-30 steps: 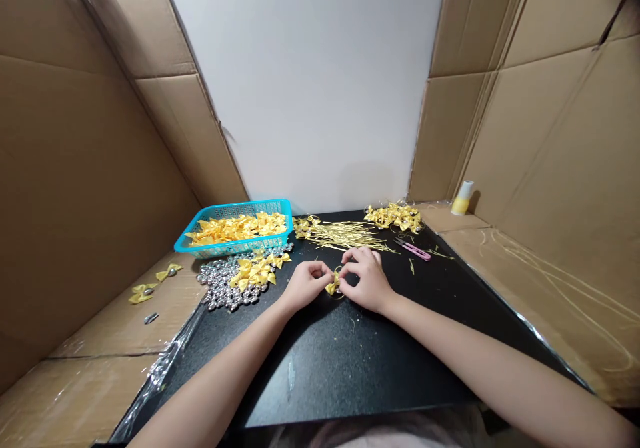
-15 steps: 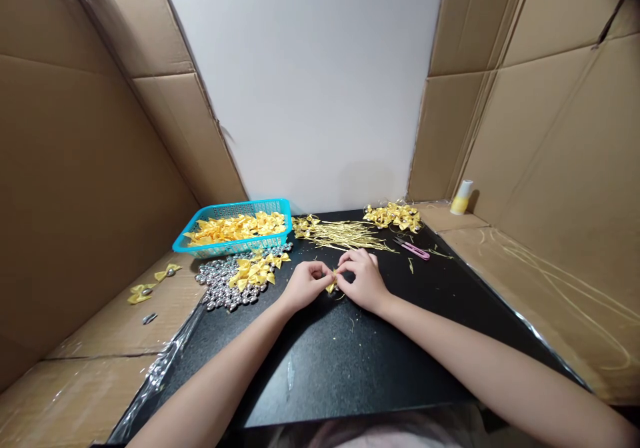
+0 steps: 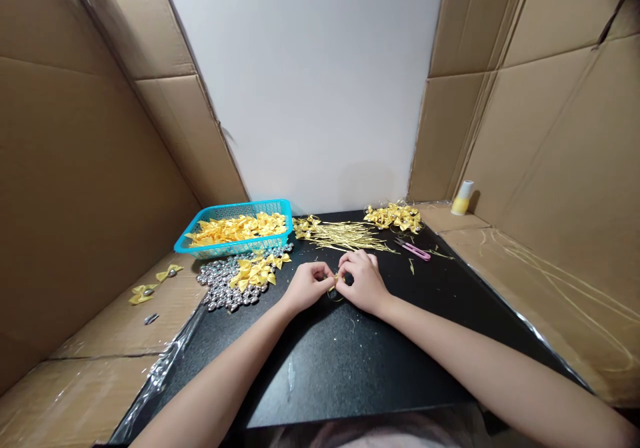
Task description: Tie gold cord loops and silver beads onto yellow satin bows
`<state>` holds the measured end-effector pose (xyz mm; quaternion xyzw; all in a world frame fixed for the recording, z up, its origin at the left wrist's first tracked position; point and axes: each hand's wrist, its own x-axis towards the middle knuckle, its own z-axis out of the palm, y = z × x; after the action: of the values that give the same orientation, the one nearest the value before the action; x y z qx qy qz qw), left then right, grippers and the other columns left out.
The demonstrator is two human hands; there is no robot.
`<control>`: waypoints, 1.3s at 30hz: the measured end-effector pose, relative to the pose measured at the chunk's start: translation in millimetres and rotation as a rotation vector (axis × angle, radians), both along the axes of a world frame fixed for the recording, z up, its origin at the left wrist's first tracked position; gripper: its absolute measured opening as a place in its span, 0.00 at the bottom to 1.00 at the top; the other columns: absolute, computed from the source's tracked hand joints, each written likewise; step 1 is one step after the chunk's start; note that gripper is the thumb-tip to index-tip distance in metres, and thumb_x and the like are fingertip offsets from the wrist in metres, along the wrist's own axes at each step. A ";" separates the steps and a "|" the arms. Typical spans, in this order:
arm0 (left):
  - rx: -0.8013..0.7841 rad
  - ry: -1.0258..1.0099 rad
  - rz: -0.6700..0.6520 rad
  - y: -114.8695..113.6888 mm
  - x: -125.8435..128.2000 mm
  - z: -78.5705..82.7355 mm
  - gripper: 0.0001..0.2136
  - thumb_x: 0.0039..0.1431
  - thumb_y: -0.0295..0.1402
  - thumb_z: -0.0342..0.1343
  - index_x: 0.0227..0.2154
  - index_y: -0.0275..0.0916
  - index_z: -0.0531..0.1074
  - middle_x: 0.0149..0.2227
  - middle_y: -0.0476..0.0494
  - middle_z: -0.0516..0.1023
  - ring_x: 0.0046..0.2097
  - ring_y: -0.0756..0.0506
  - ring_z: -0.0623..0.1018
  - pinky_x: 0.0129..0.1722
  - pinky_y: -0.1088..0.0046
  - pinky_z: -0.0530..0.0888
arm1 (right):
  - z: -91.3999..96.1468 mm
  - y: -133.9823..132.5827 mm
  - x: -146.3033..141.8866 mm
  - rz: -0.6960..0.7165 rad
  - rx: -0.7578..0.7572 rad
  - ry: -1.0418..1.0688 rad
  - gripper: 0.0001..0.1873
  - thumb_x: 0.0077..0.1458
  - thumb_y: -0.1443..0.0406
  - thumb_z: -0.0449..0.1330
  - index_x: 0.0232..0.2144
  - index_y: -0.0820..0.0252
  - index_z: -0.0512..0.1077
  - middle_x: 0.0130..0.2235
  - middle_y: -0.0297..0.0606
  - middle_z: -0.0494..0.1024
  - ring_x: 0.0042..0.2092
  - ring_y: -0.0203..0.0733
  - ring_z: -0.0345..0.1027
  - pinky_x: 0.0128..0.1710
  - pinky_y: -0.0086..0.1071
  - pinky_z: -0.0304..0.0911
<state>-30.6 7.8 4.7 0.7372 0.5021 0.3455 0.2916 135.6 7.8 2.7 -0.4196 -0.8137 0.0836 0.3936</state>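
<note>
Over the middle of the black table, my left hand [image 3: 309,286] and my right hand [image 3: 366,283] meet with thumbs and index fingers pinched. Between the fingertips is a small yellow bow [image 3: 333,292], mostly covered by the fingers. A thin yellow cord loops out below it, near my right fingertips. Left of my hands, several yellow bows [image 3: 254,271] lie on a spread of shiny silver beads [image 3: 220,281]. Beyond my hands is a bundle of cut gold cords [image 3: 350,236]. Pink thread snips [image 3: 414,249] lie beyond my right hand, to its right.
A turquoise basket [image 3: 233,247] of yellow bows stands back left. Bows with beads and cords [image 3: 395,217] are heaped back right. A cone-shaped spool [image 3: 462,198] stands on the cardboard at right, near loose long cords [image 3: 560,281]. Cardboard walls [image 3: 565,121] rise on both sides.
My fingers have shifted slightly at the pinch, and less of the yellow bow shows between them. The cord loop below is more visible. Other things stay in place.
</note>
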 end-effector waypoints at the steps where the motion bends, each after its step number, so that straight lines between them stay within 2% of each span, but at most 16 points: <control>1: 0.016 0.021 0.001 -0.6 -0.1 1.3 0.05 0.48 0.30 0.53 0.22 0.35 0.71 0.21 0.50 0.73 0.24 0.52 0.69 0.25 0.78 0.62 | 0.1 0.2 0.4 0.003 -0.001 -0.005 0.06 0.46 0.70 0.61 0.20 0.59 0.69 0.36 0.33 0.75 0.42 0.42 0.63 0.46 0.40 0.49; 6: 0.115 0.131 0.019 -3.7 -1.6 10.5 0.04 0.45 0.28 0.55 0.20 0.37 0.73 0.23 0.49 0.74 0.27 0.50 0.70 0.28 0.77 0.62 | 1.2 1.0 4.2 0.008 0.015 -0.042 0.05 0.46 0.70 0.61 0.21 0.59 0.70 0.37 0.34 0.75 0.43 0.43 0.63 0.45 0.41 0.49; 10: 0.147 0.173 0.033 -4.7 -2.3 14.2 0.05 0.47 0.28 0.55 0.21 0.37 0.74 0.24 0.48 0.75 0.27 0.49 0.70 0.28 0.76 0.63 | 2.1 2.4 7.4 0.006 0.005 -0.027 0.04 0.46 0.70 0.60 0.22 0.58 0.71 0.38 0.35 0.76 0.44 0.45 0.63 0.45 0.43 0.49; 15: 0.149 0.174 0.014 -5.0 -2.1 13.4 0.05 0.48 0.29 0.55 0.23 0.37 0.75 0.24 0.48 0.76 0.27 0.50 0.70 0.28 0.77 0.63 | -1.0 7.5 9.9 -0.020 -0.051 0.033 0.05 0.48 0.71 0.58 0.25 0.57 0.73 0.38 0.35 0.76 0.44 0.44 0.63 0.46 0.42 0.51; 19: 0.140 0.151 0.007 -3.9 -3.4 11.7 0.06 0.49 0.30 0.55 0.23 0.37 0.76 0.23 0.49 0.76 0.26 0.50 0.69 0.27 0.77 0.63 | -3.1 11.4 10.8 0.071 -0.130 0.049 0.08 0.49 0.71 0.58 0.30 0.55 0.74 0.40 0.34 0.77 0.46 0.44 0.63 0.47 0.42 0.52; 24: 0.113 0.117 0.001 -1.0 -5.8 7.0 0.07 0.51 0.32 0.54 0.24 0.36 0.74 0.24 0.48 0.77 0.26 0.50 0.71 0.27 0.78 0.65 | -3.1 12.1 10.2 0.027 -0.129 0.088 0.04 0.46 0.71 0.60 0.24 0.57 0.72 0.38 0.34 0.77 0.44 0.44 0.65 0.46 0.42 0.52; 26: 0.106 0.117 -0.004 0.0 -6.5 5.4 0.08 0.52 0.33 0.53 0.25 0.35 0.74 0.24 0.48 0.77 0.27 0.50 0.72 0.27 0.78 0.65 | -3.0 11.9 9.7 0.023 -0.147 0.099 0.04 0.45 0.71 0.61 0.25 0.56 0.73 0.37 0.34 0.77 0.44 0.45 0.65 0.46 0.42 0.53; 30: 0.122 0.158 -0.002 1.1 -7.6 5.7 0.08 0.52 0.33 0.53 0.25 0.35 0.75 0.24 0.48 0.76 0.26 0.51 0.70 0.26 0.77 0.63 | -0.7 10.3 9.8 0.100 -0.149 0.147 0.09 0.47 0.73 0.58 0.30 0.56 0.74 0.38 0.35 0.77 0.44 0.44 0.66 0.46 0.41 0.55; 34: 0.164 0.237 0.001 0.7 -8.4 10.9 0.07 0.50 0.33 0.55 0.25 0.37 0.76 0.23 0.49 0.73 0.27 0.50 0.67 0.27 0.76 0.62 | 3.4 10.7 12.3 0.206 -0.084 0.120 0.10 0.46 0.75 0.59 0.25 0.56 0.74 0.36 0.32 0.77 0.42 0.41 0.66 0.48 0.39 0.55; 36: 0.188 0.270 -0.007 0.1 -8.8 13.9 0.06 0.50 0.31 0.55 0.25 0.38 0.76 0.24 0.49 0.74 0.28 0.49 0.68 0.29 0.75 0.62 | 3.7 14.7 14.2 0.146 -0.104 0.127 0.11 0.47 0.76 0.57 0.24 0.56 0.74 0.35 0.32 0.77 0.42 0.40 0.67 0.47 0.38 0.56; 39: 0.232 0.315 -0.033 -0.7 -9.8 16.7 0.04 0.49 0.29 0.56 0.25 0.39 0.76 0.25 0.48 0.74 0.30 0.48 0.69 0.33 0.73 0.63 | 0.8 22.8 16.8 0.025 -0.181 0.140 0.10 0.49 0.74 0.56 0.24 0.57 0.75 0.31 0.34 0.77 0.36 0.40 0.68 0.39 0.35 0.59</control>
<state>-40.4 7.2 21.4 0.8190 0.4862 0.2765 0.1280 152.4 30.6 3.5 -0.4364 -0.7785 0.1908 0.4088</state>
